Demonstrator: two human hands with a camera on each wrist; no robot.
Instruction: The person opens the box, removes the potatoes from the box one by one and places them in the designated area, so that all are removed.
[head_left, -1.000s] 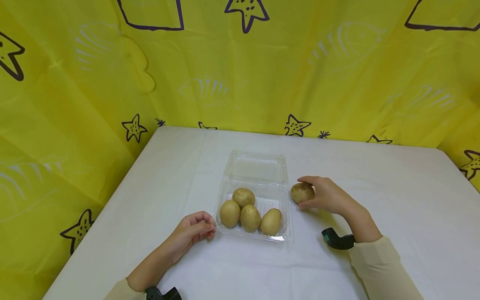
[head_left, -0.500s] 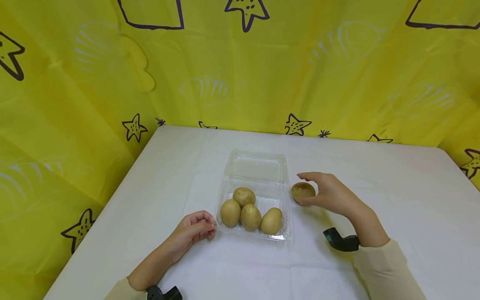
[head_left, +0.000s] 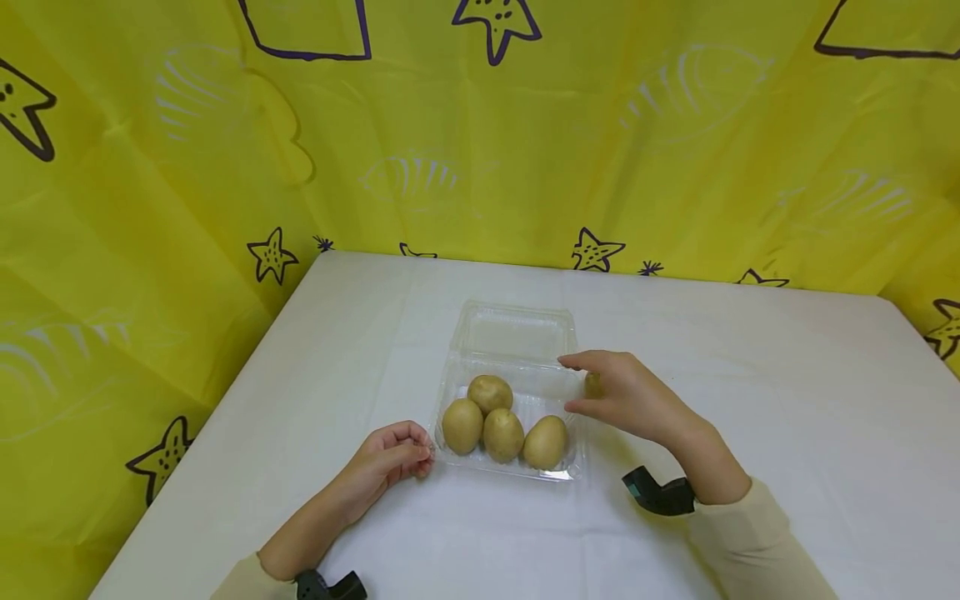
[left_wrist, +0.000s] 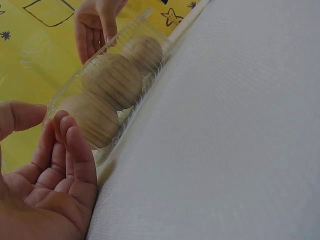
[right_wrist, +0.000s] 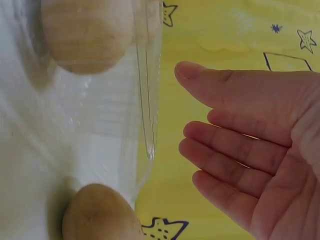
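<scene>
1. Here we are at the white-covered table [head_left: 787, 400]: a clear plastic clamshell container [head_left: 538, 379] sits with its lid [head_left: 513, 333] laid back flat, and four potatoes [head_left: 502, 435] are grouped inside.
2. And there's the loose potato [right_wrist: 100, 215], out on the table just beside the container's right side; from overhead only a sliver shows past the right hand, and whether it touches the plastic I can't tell.
3. Good handling now, as I judge it: bring thumb and fingers back round that potato's wide middle, since smooth, rounded skin may roll from a fingertip grip.
4. Any lift should clear the right rim, because such thin plastic could shift if knocked; the widest gap inside lies toward the back right.
5. Watch the left hand [head_left: 386, 457]! Thumb and fingertips appear to pinch the container's left edge, fingers bent, a sensible anchor against sliding; a light hold should do, as the rim probably flexes.
6. Over to the right hand [head_left: 630, 400]: it grasps nothing. Thumb and forefinger are spread wide, tips pointing left over the rim, the other fingers gently bent, the palm facing the wrist camera. The forearm slants in from the lower right.
</scene>
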